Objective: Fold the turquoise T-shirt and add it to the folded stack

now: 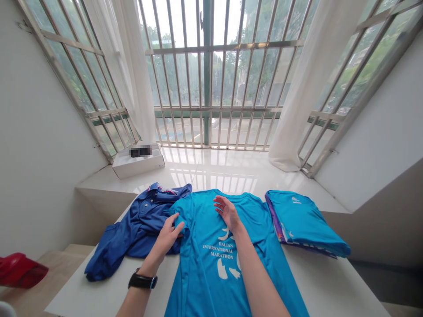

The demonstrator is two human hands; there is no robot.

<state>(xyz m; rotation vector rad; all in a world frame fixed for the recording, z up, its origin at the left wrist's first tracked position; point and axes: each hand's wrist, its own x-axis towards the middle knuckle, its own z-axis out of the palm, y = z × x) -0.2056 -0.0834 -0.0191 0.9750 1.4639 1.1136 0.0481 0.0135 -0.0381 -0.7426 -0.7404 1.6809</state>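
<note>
A bright blue T-shirt [201,233] with white lettering lies spread on the white table, its neckline toward the window. My left hand [170,231], with a black band on its wrist, is at the shirt's left sleeve; thumb and index finger are apart, and the fingertips seem to touch the cloth. Over the upper chest hovers my right hand [227,213], palm turned left, its fingers loosely bent and holding nothing. Left of the T-shirt, a dark blue polo shirt [139,229] lies crumpled, partly under the sleeve. On the right is a stack of folded shirts [300,215], a blue one on top.
Beyond the table [76,286] is a white window sill [211,167] bearing a white box [139,165] with a dark, blurred-out item on it. Barred windows and white curtains [294,110] stand behind. A red object [23,269] shows at the far left.
</note>
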